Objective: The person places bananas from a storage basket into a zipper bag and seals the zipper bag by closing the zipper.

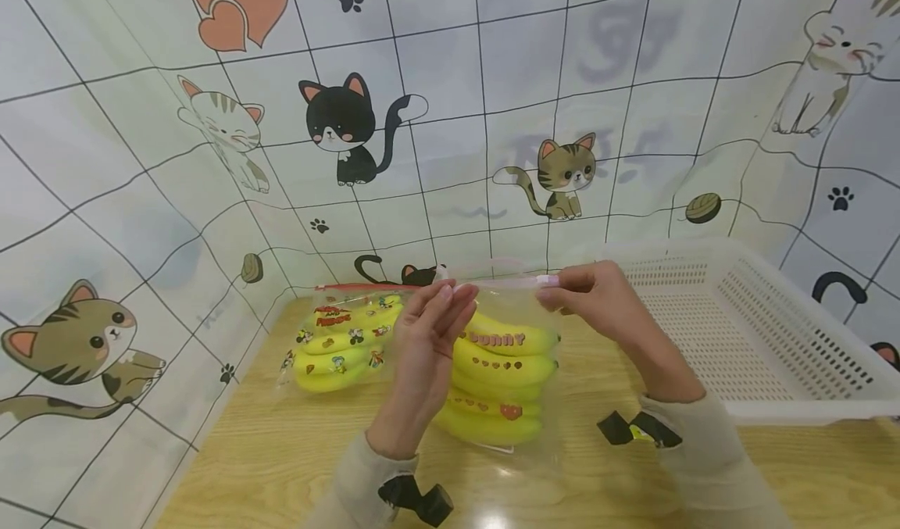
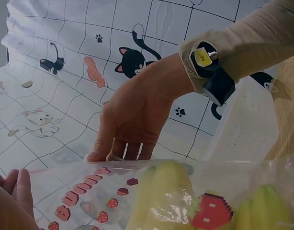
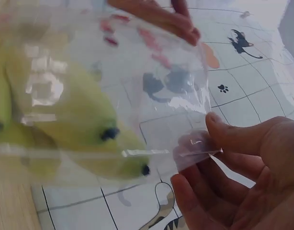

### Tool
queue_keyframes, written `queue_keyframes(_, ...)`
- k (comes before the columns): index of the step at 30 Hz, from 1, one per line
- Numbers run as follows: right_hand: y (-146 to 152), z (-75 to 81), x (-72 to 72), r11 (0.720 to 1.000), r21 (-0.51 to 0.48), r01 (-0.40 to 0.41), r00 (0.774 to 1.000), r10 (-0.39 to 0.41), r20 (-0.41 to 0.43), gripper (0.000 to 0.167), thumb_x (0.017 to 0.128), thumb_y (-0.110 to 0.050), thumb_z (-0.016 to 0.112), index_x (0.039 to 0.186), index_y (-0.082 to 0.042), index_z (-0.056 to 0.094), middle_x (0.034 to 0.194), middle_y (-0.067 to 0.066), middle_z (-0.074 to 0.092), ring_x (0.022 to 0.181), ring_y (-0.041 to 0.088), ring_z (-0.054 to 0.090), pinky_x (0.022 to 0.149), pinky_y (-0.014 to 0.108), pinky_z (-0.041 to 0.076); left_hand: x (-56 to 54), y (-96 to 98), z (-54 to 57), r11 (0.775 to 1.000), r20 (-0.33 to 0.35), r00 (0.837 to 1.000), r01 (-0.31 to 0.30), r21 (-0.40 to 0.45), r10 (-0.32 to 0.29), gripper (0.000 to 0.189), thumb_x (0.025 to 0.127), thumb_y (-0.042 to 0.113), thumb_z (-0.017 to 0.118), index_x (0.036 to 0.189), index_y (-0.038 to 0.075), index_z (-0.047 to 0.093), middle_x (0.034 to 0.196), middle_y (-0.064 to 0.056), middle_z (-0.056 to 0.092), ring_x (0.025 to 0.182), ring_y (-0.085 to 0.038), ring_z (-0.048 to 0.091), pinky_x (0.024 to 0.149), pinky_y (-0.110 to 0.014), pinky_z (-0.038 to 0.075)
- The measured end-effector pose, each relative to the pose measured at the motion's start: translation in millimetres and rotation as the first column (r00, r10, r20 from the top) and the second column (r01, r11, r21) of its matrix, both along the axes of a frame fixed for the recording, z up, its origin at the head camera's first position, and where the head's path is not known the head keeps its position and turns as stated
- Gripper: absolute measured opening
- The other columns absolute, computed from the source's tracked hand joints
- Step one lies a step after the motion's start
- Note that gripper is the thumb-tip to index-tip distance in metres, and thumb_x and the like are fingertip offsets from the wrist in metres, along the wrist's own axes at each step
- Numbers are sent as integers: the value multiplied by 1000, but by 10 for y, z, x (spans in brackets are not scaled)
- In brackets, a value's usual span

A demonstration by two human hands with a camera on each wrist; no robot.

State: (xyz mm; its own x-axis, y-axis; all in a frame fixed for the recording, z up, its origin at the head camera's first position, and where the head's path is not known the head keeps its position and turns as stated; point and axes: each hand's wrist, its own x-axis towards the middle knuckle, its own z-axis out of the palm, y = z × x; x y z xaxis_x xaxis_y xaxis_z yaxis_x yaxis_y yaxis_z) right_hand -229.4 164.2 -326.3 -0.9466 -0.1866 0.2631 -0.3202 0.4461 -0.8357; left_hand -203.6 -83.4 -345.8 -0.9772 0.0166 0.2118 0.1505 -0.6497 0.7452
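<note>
A clear zip bag (image 1: 506,306) with bunny lettering and red prints stands tilted on the table with yellow bananas (image 1: 506,384) inside. At the left end of its top edge, my left hand (image 1: 425,345) pinches the plastic between thumb and fingers. My right hand (image 1: 598,298) pinches the opposite top corner, by the small white slider (image 1: 547,280). The right wrist view shows the right hand (image 3: 247,167) with thumb and fingers on the bag's corner. Behind the left hand lies a second bag (image 1: 337,341), with a red zip and bananas in it.
A white perforated plastic basket (image 1: 801,408) stands on the right of the wooden table (image 1: 281,466). Behind and at the sides hangs a white grid-patterned cloth (image 1: 450,146) with cartoon cats.
</note>
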Motion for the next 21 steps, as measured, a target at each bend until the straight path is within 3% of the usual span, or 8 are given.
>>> queue_keyframes(3, 14, 13, 9, 996, -81, 43, 999, -42, 15, 28, 96, -26, 75, 105, 1, 78, 91, -1, 76, 86, 14, 68, 80, 25, 58, 35, 31, 5, 999, 4, 1000, -10, -48, 10, 14, 102, 13, 65, 114, 7, 67, 108, -7, 80, 110, -23, 76, 95, -34, 59)
queue_keyframes(8, 29, 37, 27, 982, -134, 130, 991, -131, 2, 33, 96, -28, 76, 108, 3, 78, 84, -13, 74, 87, 10, 63, 80, 24, 53, 85, 91, 5, 990, -7, 1000, -12, -144, 11, 28, 104, 20, 63, 125, 1, 63, 111, -6, 80, 107, -21, 77, 90, -31, 61)
queue_keyframes(12, 45, 37, 5, 977, -158, 141, 990, -141, 13, 35, 96, -28, 75, 106, 4, 77, 81, -16, 73, 87, 10, 64, 80, 23, 55, 122, 91, 16, 981, -46, 998, -39, -193, 30, 37, 107, 20, 55, 138, 0, 57, 101, -1, 82, 96, -17, 79, 80, -27, 63)
queue_keyframes(15, 52, 41, 3, 975, -164, 148, 989, -146, 26, 36, 96, -30, 75, 106, 5, 77, 82, -16, 74, 88, 10, 66, 83, 24, 54, 154, 79, 29, 966, -93, 995, -65, -250, 42, 37, 107, 19, 51, 142, 6, 57, 89, 2, 81, 86, -15, 80, 73, -26, 63)
queue_keyframes(18, 53, 49, 0, 973, -170, 156, 988, -153, 36, 37, 96, -30, 75, 107, 5, 77, 82, -15, 74, 88, 11, 67, 85, 25, 52, 182, 79, 52, 929, -178, 983, -114, -351, 53, 35, 107, 18, 51, 141, 11, 59, 85, 2, 81, 80, -15, 79, 70, -29, 63)
queue_keyframes(21, 50, 57, -4, 973, -165, 161, 987, -155, 45, 37, 96, -30, 75, 108, 5, 77, 83, -16, 74, 89, 11, 66, 85, 24, 52, 206, 93, 96, 859, -316, 946, -217, -464, 68, 27, 106, 16, 55, 129, 8, 65, 83, -6, 80, 75, -20, 78, 67, -32, 63)
